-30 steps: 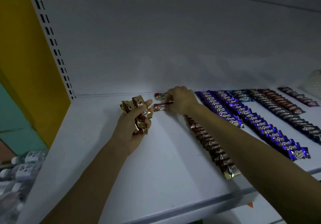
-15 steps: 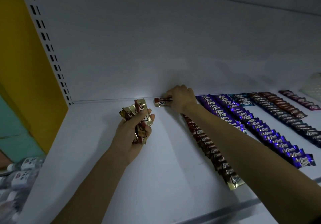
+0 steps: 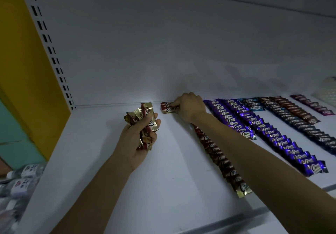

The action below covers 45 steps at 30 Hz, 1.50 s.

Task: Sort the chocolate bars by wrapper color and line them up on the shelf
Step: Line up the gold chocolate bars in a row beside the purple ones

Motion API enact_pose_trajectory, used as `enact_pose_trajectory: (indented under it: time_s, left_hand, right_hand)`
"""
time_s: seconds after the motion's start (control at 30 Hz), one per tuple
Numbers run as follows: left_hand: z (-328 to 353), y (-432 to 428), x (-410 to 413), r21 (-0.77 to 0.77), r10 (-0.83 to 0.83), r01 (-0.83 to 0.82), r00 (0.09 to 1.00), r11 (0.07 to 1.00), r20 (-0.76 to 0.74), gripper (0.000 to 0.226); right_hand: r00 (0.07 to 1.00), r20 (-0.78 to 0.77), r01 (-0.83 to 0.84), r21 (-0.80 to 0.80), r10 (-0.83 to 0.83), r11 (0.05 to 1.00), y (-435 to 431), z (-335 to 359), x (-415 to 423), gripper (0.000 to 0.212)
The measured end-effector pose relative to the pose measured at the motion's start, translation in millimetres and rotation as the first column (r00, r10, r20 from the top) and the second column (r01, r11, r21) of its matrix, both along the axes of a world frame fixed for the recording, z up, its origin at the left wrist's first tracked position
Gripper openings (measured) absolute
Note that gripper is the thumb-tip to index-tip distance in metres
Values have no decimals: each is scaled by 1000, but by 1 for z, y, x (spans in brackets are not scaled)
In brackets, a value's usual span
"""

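My right hand is curled over the newest red-and-gold bar and pinches its end. The bar lies on the shelf, close to the back wall, with at least one more like it tucked between it and the wall. My left hand grips a loose bunch of bars in the same wrapper, a little out from the back wall and left of the new bars.

To seat this one well, I should square it parallel to the back wall and lap it over its neighbour. That is how the finished red-and-gold row runs out from the back wall under my right forearm. I think the new column should stay parallel to that row, with a clear gap. I would let go only once the bar sits flat.
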<state>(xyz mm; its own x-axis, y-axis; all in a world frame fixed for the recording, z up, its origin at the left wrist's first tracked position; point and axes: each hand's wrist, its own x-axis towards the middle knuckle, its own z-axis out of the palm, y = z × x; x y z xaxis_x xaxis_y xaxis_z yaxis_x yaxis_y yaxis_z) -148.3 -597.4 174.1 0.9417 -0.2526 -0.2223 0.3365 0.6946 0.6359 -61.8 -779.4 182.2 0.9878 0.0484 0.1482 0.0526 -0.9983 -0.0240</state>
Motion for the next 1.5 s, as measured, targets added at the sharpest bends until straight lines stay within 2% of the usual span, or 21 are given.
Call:
enact_pose_trajectory:
  time_s: [0.13,0.3,0.43,0.5,0.53,0.57,0.6,0.63,0.67,0.77,0.87,0.97,1.1,1.13,1.2,1.27,1.3,1.4,1.5]
  left_hand:
    - [2,-1,-1,4,-4,4,1000,1000,-10,48]
    - [0,0,-1,0,-3,3,1000,1000,-1,39]
    - [1,0,-1,10,-12,12,1000,1000,11,33]
    - [0,0,0,17,-22,21,1000,1000,21,32]
    - [-1,0,1,18,-32,32,999,999,33,31]
    - [-2,0,1,21,-43,42,998,999,42,30]
    - [-2,1,1,30,-58,56,997,998,57,32]
    - [-2,1,1,47,-73,70,995,996,73,32]
    - [-2,1,1,73,-86,79,992,994,92,32]
    - [-1,0,-3,149,-102,83,986,985,130,27]
    - [0,0,-4,184,-106,81,986,980,132,25]
    - [0,-1,-4,189,-54,34,994,981,100,8]
    - [1,-3,-4,193,-18,-1,996,981,93,8]
    - [1,-2,-3,170,0,-12,997,985,75,10]
    - [0,0,0,100,38,-39,999,994,13,7]
    - [1,0,1,53,36,-35,999,998,-26,4]
    - [1,0,0,39,28,-27,999,999,-32,5]
    - [0,-1,0,20,14,-14,1000,1000,-22,17]
    - [-2,-1,1,36,8,-8,1000,999,3,19]
  right_hand:
    - [1000,13,-8,-10,8,1000,3,-2,-4,42]
    - [1000,-17,14,-16,-15,1000,3,-6,-1,41]
    - [999,34,-2,-3,2,1000,6,1,-5,37]
    - [997,74,-13,119,4,993,7,8,-10,29]
    - [997,77,-34,296,12,954,8,13,-15,25]
    - [998,38,-57,520,44,852,12,18,-24,25]
    - [995,-3,-65,708,95,703,18,24,-36,31]
    - [988,-47,-44,820,144,571,22,31,-48,35]
    - [978,-86,-21,864,190,503,26,36,-59,33]
    - [952,-126,-19,886,279,463,32,40,-77,15]
    - [969,-131,50,935,210,351,27,36,-77,9]
    - [976,-126,75,961,179,268,19,35,-82,3]
    - [976,-41,-42,928,212,371,8,35,-82,10]
    - [984,-25,-57,898,179,436,4,33,-79,8]
    - [994,3,-74,770,112,633,-2,26,-69,18]
    - [998,-12,-49,548,67,835,-6,16,-59,21]
    - [999,-21,-28,433,41,901,-7,13,-56,18]
    - [1000,22,5,229,-10,973,-6,9,-45,12]
    - [996,87,7,140,-19,990,-6,8,-28,15]
